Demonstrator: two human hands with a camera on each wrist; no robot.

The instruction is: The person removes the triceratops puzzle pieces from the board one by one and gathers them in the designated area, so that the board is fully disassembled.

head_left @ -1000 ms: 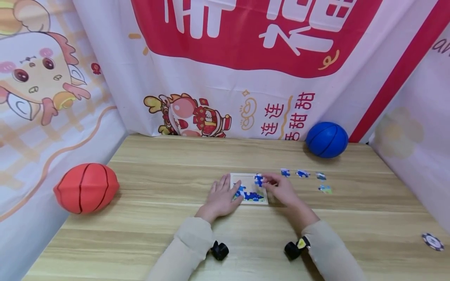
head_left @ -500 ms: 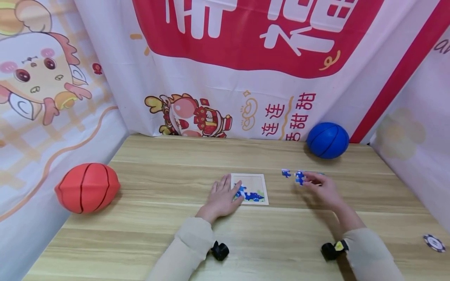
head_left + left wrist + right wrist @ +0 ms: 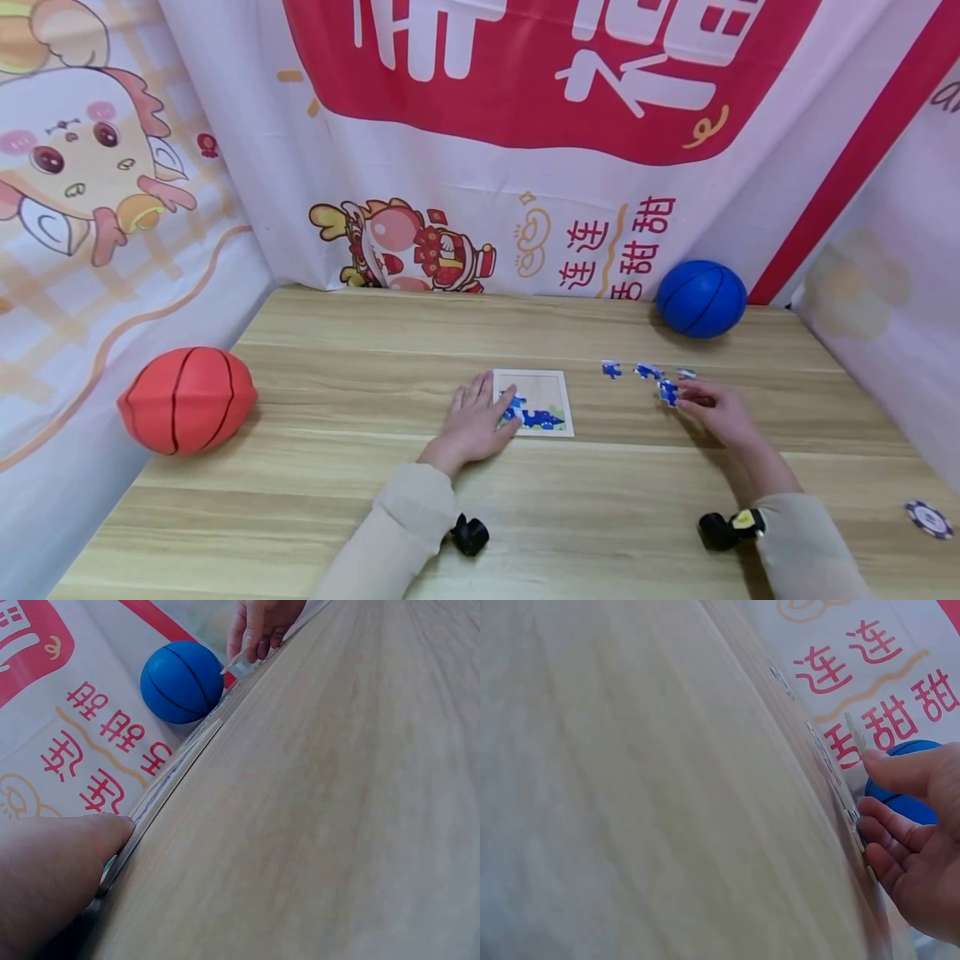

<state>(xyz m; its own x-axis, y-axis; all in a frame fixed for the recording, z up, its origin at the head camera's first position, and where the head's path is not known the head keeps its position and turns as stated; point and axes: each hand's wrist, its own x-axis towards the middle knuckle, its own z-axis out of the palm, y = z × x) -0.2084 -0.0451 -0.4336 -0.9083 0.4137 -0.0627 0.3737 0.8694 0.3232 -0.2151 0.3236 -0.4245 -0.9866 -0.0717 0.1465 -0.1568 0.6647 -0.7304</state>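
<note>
My left hand (image 3: 474, 422) lies with spread fingers over the left side of a square wooden jigsaw tray (image 3: 567, 404); its thumb reaches across the joined blue pieces (image 3: 542, 419) in the tray's lower part. To the right of the tray, my right hand (image 3: 716, 410) pinches a blue jigsaw piece (image 3: 667, 392) between thumb and fingers. In the right wrist view that piece (image 3: 855, 733) stands tilted, raised off the table. Loose jigsaw pieces lie close by: one blue (image 3: 611, 369), another blue (image 3: 647, 371), and a greenish one (image 3: 686, 373) partly behind the right hand.
A blue ball (image 3: 701, 299) sits at the back right of the wooden table (image 3: 315, 500). On the left is a red ball (image 3: 187, 402). A poker chip (image 3: 928, 520) lies near the right edge. Printed cloth (image 3: 420, 158) hangs behind the table.
My right hand has carried the blue jigsaw piece from the tray's upper right corner rightward to the loose pieces. The left hand has stayed on the tray.
</note>
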